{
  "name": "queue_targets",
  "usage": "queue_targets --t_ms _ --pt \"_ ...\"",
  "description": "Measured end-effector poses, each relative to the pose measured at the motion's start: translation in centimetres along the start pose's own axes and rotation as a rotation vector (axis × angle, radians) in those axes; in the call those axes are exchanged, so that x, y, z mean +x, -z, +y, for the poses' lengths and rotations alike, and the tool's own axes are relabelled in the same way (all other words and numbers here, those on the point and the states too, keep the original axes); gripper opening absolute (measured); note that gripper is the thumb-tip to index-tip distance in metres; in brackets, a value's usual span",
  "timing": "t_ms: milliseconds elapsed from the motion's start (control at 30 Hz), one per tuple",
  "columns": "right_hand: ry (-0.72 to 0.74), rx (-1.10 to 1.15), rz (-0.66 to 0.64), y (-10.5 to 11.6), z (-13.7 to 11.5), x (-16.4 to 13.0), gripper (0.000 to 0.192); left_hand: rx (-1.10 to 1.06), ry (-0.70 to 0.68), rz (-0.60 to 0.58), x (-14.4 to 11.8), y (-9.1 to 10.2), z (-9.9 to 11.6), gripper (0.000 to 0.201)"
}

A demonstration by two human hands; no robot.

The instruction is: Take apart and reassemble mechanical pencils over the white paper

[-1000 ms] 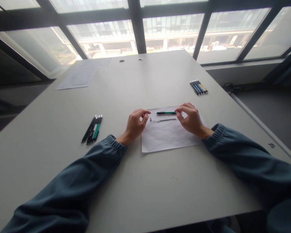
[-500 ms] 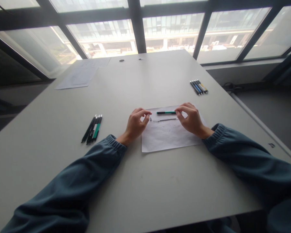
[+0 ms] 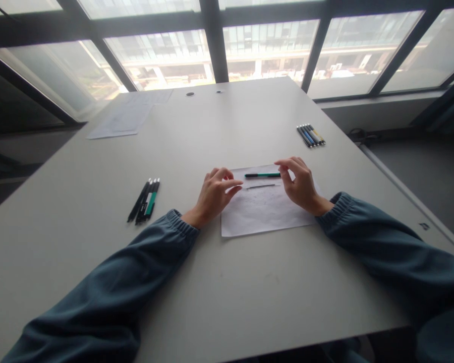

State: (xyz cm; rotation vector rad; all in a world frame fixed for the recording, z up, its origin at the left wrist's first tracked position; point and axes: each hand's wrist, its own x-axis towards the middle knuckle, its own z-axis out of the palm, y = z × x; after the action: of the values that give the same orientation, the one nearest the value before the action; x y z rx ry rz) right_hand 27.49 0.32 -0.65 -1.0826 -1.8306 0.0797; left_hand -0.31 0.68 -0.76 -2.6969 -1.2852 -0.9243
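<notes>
Green pen [image 3: 262,175] lies on paper [image 3: 263,212] mid-desk [image 3: 227,282]; right hand [image 3: 298,184] fingers spread beside it, left hand [image 3: 214,194] fingers seemingly pinched on something tiny.

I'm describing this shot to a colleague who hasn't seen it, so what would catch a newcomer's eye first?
First, the two hands over a white sheet of paper in the middle of the grey table: the left hand and right hand flank a green and black pen and a thin refill lying on it. Next, pen clusters lie at the left and far right.
</notes>
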Motion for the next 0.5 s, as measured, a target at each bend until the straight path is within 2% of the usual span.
queue_targets --t_ms 500 --pt "-0.016 -0.052 -0.088 -0.26 0.18 -0.06 0.019 0.065 -0.031 -0.069 -0.03 -0.14 -0.07 0.016"
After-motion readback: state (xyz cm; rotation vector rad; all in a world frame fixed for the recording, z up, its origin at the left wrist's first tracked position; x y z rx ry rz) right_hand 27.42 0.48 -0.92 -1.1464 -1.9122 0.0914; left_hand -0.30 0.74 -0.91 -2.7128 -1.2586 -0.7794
